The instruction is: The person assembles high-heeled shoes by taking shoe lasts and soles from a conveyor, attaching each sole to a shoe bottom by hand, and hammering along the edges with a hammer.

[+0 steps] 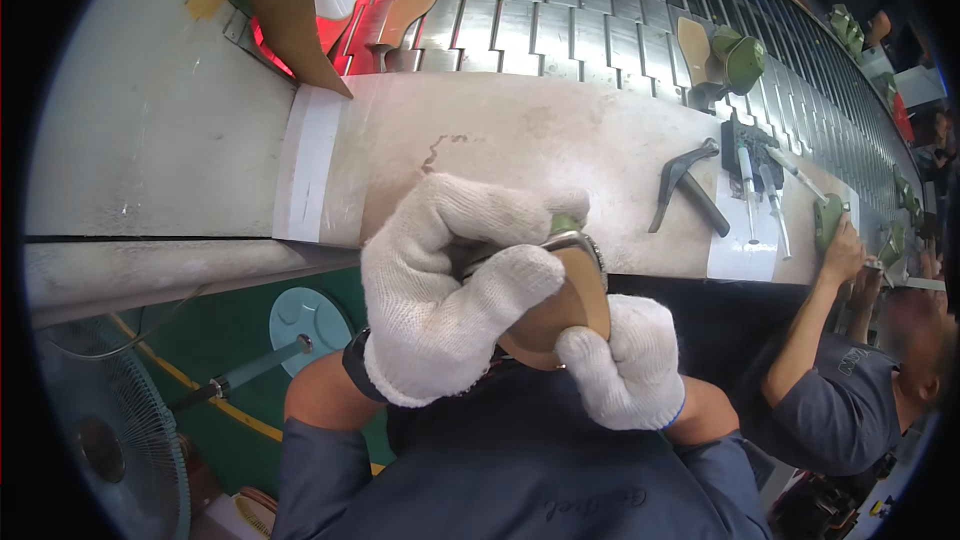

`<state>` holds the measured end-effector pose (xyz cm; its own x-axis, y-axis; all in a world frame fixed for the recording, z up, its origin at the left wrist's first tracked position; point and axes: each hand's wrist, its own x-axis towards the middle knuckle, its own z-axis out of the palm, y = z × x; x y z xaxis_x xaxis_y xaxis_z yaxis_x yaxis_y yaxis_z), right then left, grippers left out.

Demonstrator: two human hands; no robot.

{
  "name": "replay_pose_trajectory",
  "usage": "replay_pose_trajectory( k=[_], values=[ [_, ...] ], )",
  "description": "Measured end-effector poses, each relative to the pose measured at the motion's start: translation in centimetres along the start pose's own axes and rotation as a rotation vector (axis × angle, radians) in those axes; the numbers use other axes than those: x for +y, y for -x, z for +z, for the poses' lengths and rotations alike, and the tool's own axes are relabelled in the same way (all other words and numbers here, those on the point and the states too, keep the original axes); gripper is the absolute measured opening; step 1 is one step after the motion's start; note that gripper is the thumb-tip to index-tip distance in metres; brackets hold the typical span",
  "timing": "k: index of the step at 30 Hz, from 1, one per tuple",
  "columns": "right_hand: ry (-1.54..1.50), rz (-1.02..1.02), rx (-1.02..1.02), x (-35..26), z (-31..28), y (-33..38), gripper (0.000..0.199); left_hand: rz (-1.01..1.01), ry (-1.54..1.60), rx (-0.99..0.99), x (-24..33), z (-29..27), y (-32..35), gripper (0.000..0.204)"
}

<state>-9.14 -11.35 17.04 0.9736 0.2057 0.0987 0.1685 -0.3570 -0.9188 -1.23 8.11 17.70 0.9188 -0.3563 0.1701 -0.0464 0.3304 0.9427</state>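
In front of my chest, both hands, in white knit gloves, hold a shoe last with a tan sole-shaped underside [565, 315] and a bit of green at its far end. My left hand [430, 290] wraps round its left side, thumb across the tan face. At the near right edge, my right hand [628, 362] grips with its thumb against the tan part. Much of the last is hidden behind the gloves. Beyond them lies the worktop [540, 130]. A pair of pincers [688, 190] with dark handles rests on it to the right.
A slatted metal conveyor [540, 35] runs along the far side, carrying tan insoles [408, 12] and a green shoe last [740, 60]. Thin white-handled tools [765, 180] lie at the right. A co-worker's arm [815, 310] reaches in there. A fan [110, 440] stands lower left.
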Motion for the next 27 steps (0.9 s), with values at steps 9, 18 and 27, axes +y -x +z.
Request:
replay_pose_trajectory(
  k=[9,18,27],
  values=[
    [-0.009,-0.15,0.029,1.1,2.3,-1.8,0.021,0.018,-0.212,0.199,0.7,-2.0,-1.6,0.01],
    [-0.022,-0.111,0.052,1.6,3.4,-3.5,0.021,0.057,-0.21,0.208,-0.2,-4.3,-1.3,0.017],
    [-0.009,-0.088,0.086,1.3,4.2,-4.2,0.026,0.218,-0.583,0.144,0.0,-4.6,-1.7,0.035]
  ],
)
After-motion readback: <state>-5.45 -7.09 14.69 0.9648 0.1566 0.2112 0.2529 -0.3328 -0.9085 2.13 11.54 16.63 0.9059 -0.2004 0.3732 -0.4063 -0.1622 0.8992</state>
